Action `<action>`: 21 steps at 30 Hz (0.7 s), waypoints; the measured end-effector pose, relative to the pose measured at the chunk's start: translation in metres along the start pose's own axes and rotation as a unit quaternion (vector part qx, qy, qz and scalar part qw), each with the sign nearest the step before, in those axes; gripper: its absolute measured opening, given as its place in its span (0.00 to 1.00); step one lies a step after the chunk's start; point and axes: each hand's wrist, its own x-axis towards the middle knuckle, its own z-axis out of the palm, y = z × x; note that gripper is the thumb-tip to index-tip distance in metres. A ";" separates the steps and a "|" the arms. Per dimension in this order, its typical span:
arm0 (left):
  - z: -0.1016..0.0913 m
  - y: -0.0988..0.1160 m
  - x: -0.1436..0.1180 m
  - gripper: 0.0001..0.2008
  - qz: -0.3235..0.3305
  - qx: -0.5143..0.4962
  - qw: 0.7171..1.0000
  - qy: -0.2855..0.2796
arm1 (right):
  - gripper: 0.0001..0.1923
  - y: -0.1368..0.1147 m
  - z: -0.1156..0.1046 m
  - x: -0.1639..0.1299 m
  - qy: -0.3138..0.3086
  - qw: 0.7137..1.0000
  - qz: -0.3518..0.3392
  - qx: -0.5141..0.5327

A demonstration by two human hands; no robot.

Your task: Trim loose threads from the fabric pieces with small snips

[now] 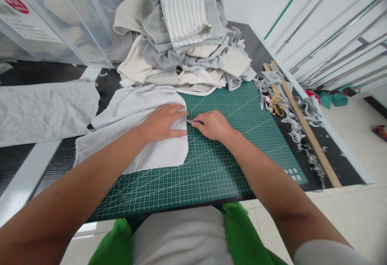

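While the left hand [163, 122] lies flat, fingers spread, pinning the white cloth [136, 132] on the green mat [217, 168], the right hand [213, 126] pinches a thin tool [191, 121] at the cloth's edge; a slip could nick those fingertips. Behind: fabric heap [181, 35], ruler [302, 120], scraps [298, 130].

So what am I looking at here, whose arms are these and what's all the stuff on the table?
No machine here: a camera worn on a person's head looks down at their own two bare arms. The left hand presses flat on a pale grey cloth lying partly on a green gridded cutting mat. The right hand holds a thin tool at the cloth's edge; what kind is too small to tell. Behind lies a heap of folded fabrics, and to the right a wooden ruler among scraps.
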 end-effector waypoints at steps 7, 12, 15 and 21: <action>-0.001 0.001 0.000 0.39 0.001 -0.001 1.000 -0.003 | 0.14 0.006 0.001 -0.005 0.015 0.998 0.004 0.055; -0.002 0.001 0.000 0.39 -0.002 0.003 1.000 -0.006 | 0.16 0.008 0.003 -0.007 0.018 0.996 0.000 0.083; -0.002 0.001 0.000 0.39 -0.002 0.005 1.000 -0.008 | 0.15 0.008 0.002 -0.007 0.017 0.996 0.000 0.089; 0.000 0.000 -0.001 0.39 0.006 0.005 1.000 -0.001 | 0.14 0.009 0.001 -0.007 0.010 0.996 -0.011 0.088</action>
